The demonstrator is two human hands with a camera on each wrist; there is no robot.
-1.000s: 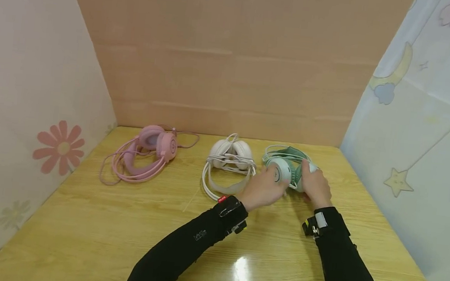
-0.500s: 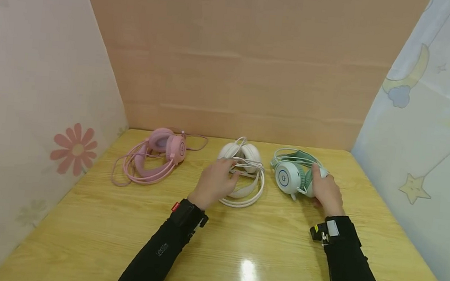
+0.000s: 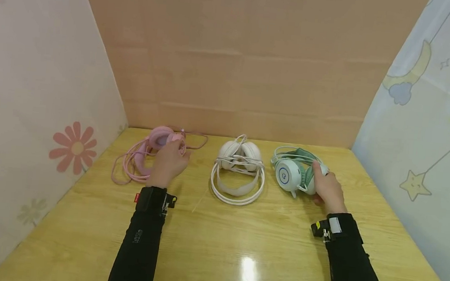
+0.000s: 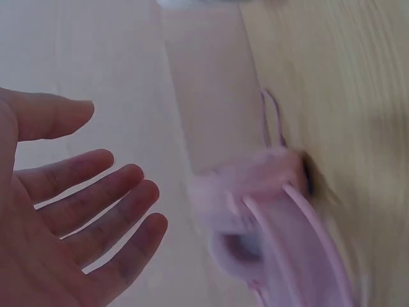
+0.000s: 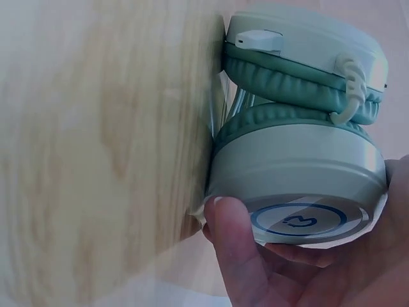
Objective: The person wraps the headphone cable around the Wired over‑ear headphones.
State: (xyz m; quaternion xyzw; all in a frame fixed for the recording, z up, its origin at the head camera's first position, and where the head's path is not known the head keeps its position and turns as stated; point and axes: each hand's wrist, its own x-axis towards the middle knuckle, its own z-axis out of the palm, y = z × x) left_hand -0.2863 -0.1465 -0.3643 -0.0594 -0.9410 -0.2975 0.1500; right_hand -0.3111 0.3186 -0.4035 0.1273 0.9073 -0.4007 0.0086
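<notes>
My left hand [image 3: 168, 162] hovers over the pink headphones [image 3: 160, 135] at the back left of the table, overlapping their right ear cup in the head view. In the left wrist view its fingers are spread and relaxed, apart from the blurred pink ear cups and headband [image 4: 287, 217]. At the right, my right hand [image 3: 328, 190] grips the right ear cup of the mint-green headphones [image 3: 288, 175]. The right wrist view shows thumb and fingers around that cup [image 5: 297, 160], which has a blue ring logo; the other cup lies against it, and the palm is partly hidden.
Between the two pairs lie white headphones [image 3: 248, 152], their cable wound around the ear cups. The wooden table [image 3: 207, 243] is bounded by a brown back panel [image 3: 240, 69] and patterned side panels [image 3: 417, 132].
My left hand has left the green headphones and swept left, past the white pair, to the pink ones. My right hand stays on the green headphones. The head view has shifted slightly.
</notes>
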